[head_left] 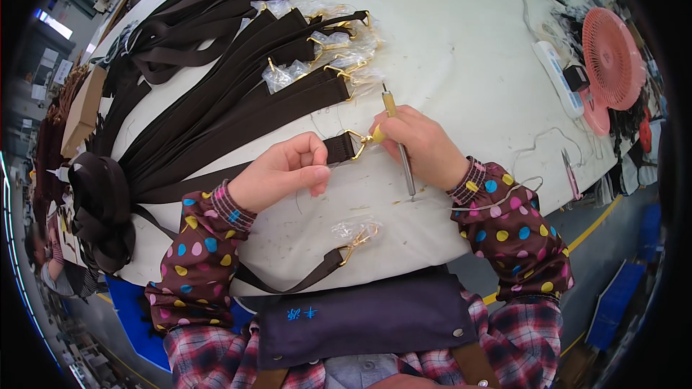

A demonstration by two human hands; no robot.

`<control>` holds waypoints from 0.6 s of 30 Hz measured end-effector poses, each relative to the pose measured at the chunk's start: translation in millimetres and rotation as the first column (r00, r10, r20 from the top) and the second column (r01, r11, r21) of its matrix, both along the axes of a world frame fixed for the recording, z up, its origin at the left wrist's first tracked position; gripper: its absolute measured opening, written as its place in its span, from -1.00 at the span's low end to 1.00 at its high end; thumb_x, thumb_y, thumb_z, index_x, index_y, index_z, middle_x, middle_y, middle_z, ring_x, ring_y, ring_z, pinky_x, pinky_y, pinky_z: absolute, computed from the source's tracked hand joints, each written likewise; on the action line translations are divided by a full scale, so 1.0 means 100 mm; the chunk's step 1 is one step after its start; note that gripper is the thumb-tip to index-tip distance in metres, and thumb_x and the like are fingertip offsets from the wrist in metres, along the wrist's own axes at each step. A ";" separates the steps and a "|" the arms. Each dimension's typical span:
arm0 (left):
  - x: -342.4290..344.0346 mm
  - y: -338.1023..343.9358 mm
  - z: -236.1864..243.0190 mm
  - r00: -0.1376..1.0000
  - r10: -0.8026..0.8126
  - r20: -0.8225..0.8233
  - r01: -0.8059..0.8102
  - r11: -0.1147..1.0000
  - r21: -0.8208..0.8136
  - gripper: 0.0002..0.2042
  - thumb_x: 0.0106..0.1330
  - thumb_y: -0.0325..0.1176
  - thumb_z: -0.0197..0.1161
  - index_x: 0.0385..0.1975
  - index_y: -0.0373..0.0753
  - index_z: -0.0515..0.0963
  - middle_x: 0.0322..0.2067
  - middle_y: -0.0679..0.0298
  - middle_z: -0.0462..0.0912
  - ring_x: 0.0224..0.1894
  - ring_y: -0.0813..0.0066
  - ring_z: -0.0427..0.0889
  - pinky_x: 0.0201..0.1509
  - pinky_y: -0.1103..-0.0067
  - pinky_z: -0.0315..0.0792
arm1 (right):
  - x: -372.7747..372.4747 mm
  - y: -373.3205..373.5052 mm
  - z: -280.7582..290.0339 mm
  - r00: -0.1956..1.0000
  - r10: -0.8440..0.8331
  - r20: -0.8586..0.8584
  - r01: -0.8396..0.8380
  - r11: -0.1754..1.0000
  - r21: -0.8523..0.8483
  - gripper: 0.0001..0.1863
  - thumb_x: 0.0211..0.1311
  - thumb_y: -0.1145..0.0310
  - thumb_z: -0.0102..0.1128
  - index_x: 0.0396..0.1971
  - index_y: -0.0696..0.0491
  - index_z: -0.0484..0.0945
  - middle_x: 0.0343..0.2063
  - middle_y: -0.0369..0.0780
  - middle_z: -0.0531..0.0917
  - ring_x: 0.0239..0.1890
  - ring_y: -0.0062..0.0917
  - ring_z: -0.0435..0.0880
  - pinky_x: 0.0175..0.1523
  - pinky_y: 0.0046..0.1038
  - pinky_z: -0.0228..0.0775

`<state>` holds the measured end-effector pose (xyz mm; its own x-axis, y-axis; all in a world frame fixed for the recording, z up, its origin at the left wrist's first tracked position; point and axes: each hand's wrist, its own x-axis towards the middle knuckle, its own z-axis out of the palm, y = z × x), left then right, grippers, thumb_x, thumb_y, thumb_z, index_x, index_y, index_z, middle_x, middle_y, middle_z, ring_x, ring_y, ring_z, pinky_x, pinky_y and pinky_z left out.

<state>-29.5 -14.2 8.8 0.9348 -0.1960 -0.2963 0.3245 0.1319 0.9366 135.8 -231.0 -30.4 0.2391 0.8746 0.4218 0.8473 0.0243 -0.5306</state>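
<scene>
The right hand [422, 142] is closed around the tool [406, 169], its fingertips at the clasp [362, 145]. The left hand [287, 166] lies left of the clasp, fingers curled toward the thumb beside the end of the strap [337, 149] (whether it pinches anything cannot be told). The strap runs leftward from the clasp, across the table [461, 223]. For good control, lay the strap flat and untwisted, and steady its end close to the clasp. Direct both tool ends away from the left fingers. Leave the bagged clasp [353, 245], nearer the body than the clasp, undisturbed.
</scene>
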 end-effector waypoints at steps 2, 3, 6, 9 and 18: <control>-0.12 0.17 0.12 0.994 -0.087 -0.070 0.091 0.994 0.061 -0.86 0.35 -0.37 0.21 -0.34 -0.25 0.40 -0.45 0.41 0.53 -0.37 0.72 0.47 -0.29 0.71 0.40 | 0.01 0.02 -0.03 1.000 0.006 0.029 -0.007 1.000 0.030 -0.75 -0.01 0.67 0.19 -0.31 0.12 0.43 -0.27 -0.18 0.60 -0.22 -0.26 0.55 -0.18 -0.38 0.45; -0.15 0.24 0.22 0.985 -0.117 -0.126 0.151 0.940 0.306 -0.86 0.33 -0.37 0.23 -0.31 -0.25 0.42 -0.45 0.39 0.54 -0.36 0.67 0.50 -0.29 0.68 0.42 | 0.02 0.02 -0.05 0.999 0.006 0.045 -0.008 0.999 0.044 -0.77 0.01 0.66 0.19 -0.31 0.12 0.43 -0.27 -0.19 0.60 -0.22 -0.26 0.55 -0.18 -0.38 0.45; -0.27 0.40 0.41 0.984 -0.111 -0.142 0.179 0.488 0.854 -0.82 0.27 -0.35 0.28 -0.24 -0.23 0.45 -0.40 0.32 0.55 -0.34 0.51 0.58 -0.28 0.60 0.46 | 0.03 0.02 0.00 0.999 0.018 0.044 -0.018 1.000 0.002 -0.79 0.08 0.63 0.20 -0.28 0.10 0.45 -0.26 -0.19 0.61 -0.20 -0.24 0.56 -0.15 -0.39 0.46; -0.36 0.37 0.42 0.990 -0.101 0.103 -0.095 0.078 0.992 -0.71 0.15 -0.30 0.37 -0.18 -0.19 0.48 -0.25 0.25 0.55 -0.25 0.22 0.61 -0.24 0.45 0.49 | 0.02 0.03 0.11 0.999 -0.006 0.032 0.005 1.000 0.024 -0.74 0.12 0.60 0.21 -0.17 0.08 0.48 -0.22 -0.19 0.63 -0.18 -0.23 0.56 -0.11 -0.40 0.46; 0.19 -0.10 0.01 0.935 -0.167 0.314 -0.188 0.516 0.836 -0.69 0.12 -0.29 0.41 -0.20 -0.20 0.48 -0.26 0.21 0.48 -0.21 0.32 0.59 -0.19 0.47 0.49 | -0.19 0.18 0.36 0.781 -0.095 -0.618 0.104 0.994 -0.022 -0.75 0.44 0.36 0.01 -0.04 0.20 0.46 -0.34 -0.23 0.66 -0.36 -0.64 0.58 -0.14 -0.61 0.42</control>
<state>-10.4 -24.1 10.1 1.0000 -0.0086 -0.0037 -0.0043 -0.7733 0.6341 116.7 -213.2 5.2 0.5373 0.8271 0.1651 0.3370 -0.0311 -0.9410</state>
